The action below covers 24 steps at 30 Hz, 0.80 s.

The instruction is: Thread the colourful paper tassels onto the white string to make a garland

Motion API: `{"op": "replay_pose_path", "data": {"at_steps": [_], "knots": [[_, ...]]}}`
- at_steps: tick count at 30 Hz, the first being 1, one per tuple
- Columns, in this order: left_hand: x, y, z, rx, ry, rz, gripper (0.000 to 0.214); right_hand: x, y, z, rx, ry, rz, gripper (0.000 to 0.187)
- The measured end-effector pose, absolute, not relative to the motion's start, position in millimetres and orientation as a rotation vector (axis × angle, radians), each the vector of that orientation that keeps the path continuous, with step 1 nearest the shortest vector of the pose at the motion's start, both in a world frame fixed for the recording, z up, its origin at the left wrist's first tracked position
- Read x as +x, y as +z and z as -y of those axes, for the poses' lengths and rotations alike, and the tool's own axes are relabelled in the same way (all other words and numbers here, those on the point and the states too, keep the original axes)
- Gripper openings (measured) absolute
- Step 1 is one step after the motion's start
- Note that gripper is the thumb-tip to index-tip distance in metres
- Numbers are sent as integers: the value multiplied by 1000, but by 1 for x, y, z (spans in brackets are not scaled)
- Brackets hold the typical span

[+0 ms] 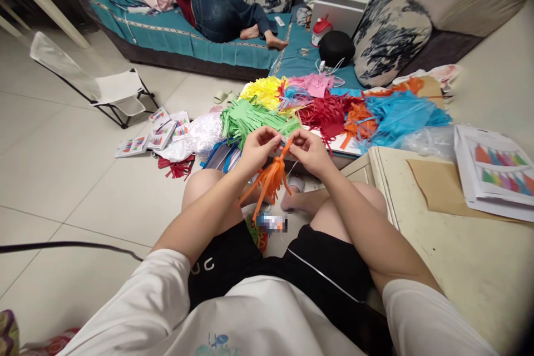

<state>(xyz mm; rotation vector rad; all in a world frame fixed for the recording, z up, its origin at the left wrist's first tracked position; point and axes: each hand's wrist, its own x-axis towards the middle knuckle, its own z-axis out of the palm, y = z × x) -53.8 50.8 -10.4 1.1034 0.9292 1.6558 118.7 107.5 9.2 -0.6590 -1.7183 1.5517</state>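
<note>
An orange tissue-paper tassel [273, 178] hangs between my two hands above my lap, its cut strips spreading downward. At its narrow twisted top, my right hand [311, 151] pinches it with thumb and fingers. My left hand [262, 147] is closed in a pinch at the same top end, close to the right fingertips. A thin pale string hangs just below the right fingers. Beyond my hands lie piles of fringed paper: green [250, 121], yellow [263, 92], dark red [325, 114], orange [359, 121] and blue [406, 117].
A cabinet top [442, 256] at right bears brown paper [434, 186] and a white tassel package [496, 167]. More packages [164, 133] lie on the floor at left, near a folding chair [120, 86]. Someone [227, 14] reclines on the teal sofa [167, 33].
</note>
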Motion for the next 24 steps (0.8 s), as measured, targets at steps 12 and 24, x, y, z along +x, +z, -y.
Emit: {"op": "replay_pose_path", "data": {"at_steps": [12,24], "knots": [[-52,-13,-52,889,1694,-963,34,116,1,-109,-670,1309,1858,34],[-52,-10,-50,866,1708,-914,34,116,-2,-111,-728,1351,1861,29]]}}
